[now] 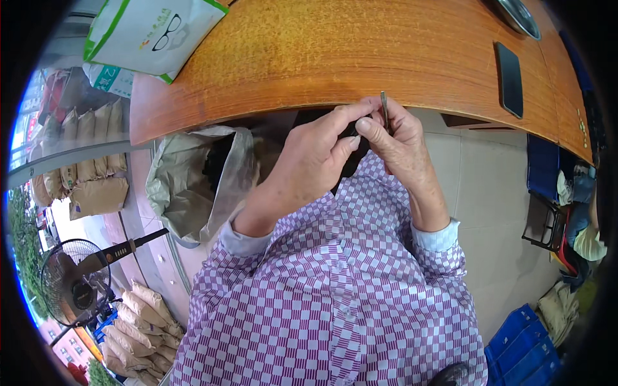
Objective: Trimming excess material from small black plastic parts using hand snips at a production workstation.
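Observation:
Both hands are up in front of me, close to the near edge of the wooden table [302,58]. My left hand [312,151] is closed, with its thumb and fingers pinching a small dark piece [349,131] whose kind I cannot make out. Between the thumb and curled fingers of my right hand [405,145] is a slim metal tool [383,101], its narrow end pointing up past the fingers. The two hands meet at the fingertips, which hide most of the dark piece and the tool's lower part.
Below the table at left stands an open pale sack [187,183] with dark contents. A white-and-green bag [151,35], a phone [509,80] and a metal dish [520,18] lie on the table. A fan [80,283] and stacked brown sacks [135,334] are further left.

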The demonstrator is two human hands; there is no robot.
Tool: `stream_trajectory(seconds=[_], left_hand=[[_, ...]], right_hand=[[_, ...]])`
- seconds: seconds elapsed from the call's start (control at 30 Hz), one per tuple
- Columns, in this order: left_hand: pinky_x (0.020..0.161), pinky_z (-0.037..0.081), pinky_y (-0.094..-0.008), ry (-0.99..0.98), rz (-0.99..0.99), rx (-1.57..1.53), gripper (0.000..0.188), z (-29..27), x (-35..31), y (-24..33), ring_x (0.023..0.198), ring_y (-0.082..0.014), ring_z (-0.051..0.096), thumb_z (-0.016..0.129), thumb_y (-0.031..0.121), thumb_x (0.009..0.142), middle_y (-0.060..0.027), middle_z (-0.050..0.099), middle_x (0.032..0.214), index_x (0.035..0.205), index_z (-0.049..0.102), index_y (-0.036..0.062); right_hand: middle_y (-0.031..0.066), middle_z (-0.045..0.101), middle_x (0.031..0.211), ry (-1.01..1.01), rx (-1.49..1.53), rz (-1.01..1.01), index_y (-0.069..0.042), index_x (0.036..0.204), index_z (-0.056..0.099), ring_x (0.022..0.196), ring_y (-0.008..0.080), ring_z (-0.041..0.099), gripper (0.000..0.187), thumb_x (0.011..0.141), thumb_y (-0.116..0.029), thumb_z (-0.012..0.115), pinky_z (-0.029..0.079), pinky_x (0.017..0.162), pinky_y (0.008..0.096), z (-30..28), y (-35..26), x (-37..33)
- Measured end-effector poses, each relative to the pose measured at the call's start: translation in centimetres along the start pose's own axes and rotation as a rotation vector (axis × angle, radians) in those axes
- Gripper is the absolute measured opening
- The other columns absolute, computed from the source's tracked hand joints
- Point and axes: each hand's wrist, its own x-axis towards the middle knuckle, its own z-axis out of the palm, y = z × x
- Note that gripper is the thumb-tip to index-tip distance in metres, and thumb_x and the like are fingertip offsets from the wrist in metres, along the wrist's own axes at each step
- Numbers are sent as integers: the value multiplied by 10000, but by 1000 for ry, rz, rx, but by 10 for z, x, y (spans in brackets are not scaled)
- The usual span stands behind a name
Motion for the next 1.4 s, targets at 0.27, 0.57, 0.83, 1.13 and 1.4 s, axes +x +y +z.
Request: stream_trajectory(seconds=[0.27, 0.57, 0.83, 1.13, 1.4], left_hand=[[745, 512, -275, 215, 39, 10, 406, 2, 17, -24, 910, -215, 658, 571, -60, 828, -141, 646, 1032, 1217, 506, 39], [715, 507, -251, 230, -48, -83, 386, -6, 31, -26, 864, -134, 640, 545, -46, 864, -103, 655, 1001, 1235, 506, 52], [769, 485, -247, 213, -73, -33, 383, -11, 38, -22, 919, -140, 619, 522, -49, 873, -103, 635, 1037, 1245, 503, 40], [730, 519, -286, 330, 87, 165, 343, -10, 48, -32, 902, -217, 659, 558, -63, 827, -156, 641, 1023, 1155, 572, 35], [705, 523, -297, 354, -154, -247, 370, -38, 50, -51, 894, -248, 649, 533, 7, 882, -141, 628, 1007, 1245, 490, 61]], right_hand=[[-41, 423, 598, -5, 257, 204, -41, 1126, 515, 474, 36, 362, 305, 981, -301, 447, 261, 420, 184, 9, -15, 7], [-20, 397, 575, -132, 342, 351, -64, 1304, 372, 450, 44, 314, 416, 997, -345, 372, 231, 399, 193, 17, -10, 21], [-30, 377, 579, -117, 380, 311, -70, 1286, 382, 451, 44, 301, 358, 1004, -290, 374, 223, 402, 191, 17, -7, 29], [-27, 379, 579, -133, 448, 375, -78, 1279, 396, 449, 46, 315, 333, 1009, -268, 360, 237, 399, 189, 17, -4, 40], [-9, 476, 630, -494, -272, 167, -36, 1151, 518, 501, 92, 437, 375, 961, -355, 464, 344, 445, 245, -10, -6, 113]])
